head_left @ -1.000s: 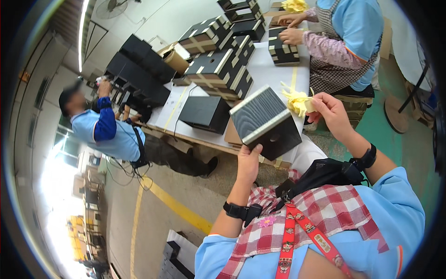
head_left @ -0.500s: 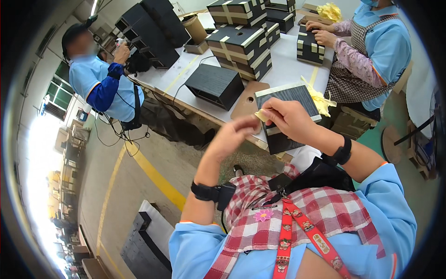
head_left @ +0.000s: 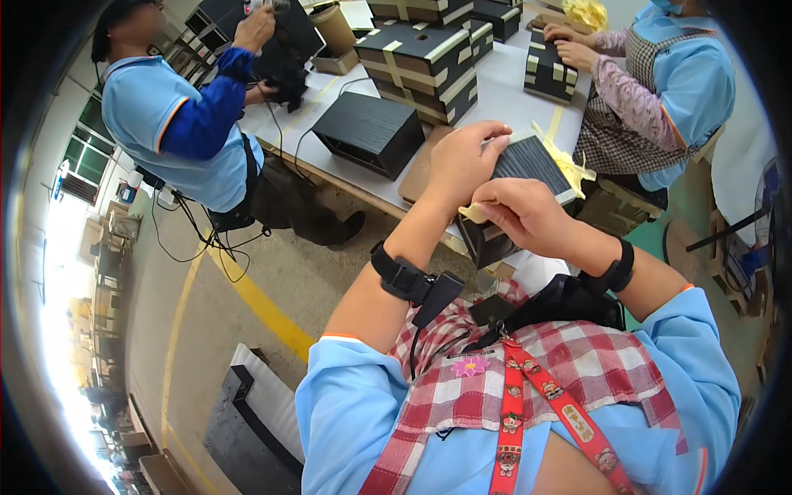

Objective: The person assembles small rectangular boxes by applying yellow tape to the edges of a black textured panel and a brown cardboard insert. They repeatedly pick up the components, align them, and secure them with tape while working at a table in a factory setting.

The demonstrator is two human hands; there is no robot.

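A black wood-grain box with pale tape along its edges stands at the table's near edge in front of me. My right hand is closed above its near side, pinching a small piece of yellowish tape between thumb and fingers. My left hand reaches over the box's far left corner. Its thumb and forefinger are bent together there; what lies between them, if anything, is too small to make out. Beside the box's right edge lies a crumpled heap of pale yellow strips.
An open-fronted black box sits left of my hands on the white-covered table. Behind it rise stacked taped boxes. A co-worker at right handles a taped box; another at left holds a tool. Cables hang at left.
My left hand has moved from beside the tape piece up to the box's far left corner. The right hand has dropped slightly, still with the tape. The left co-worker has raised the tool.
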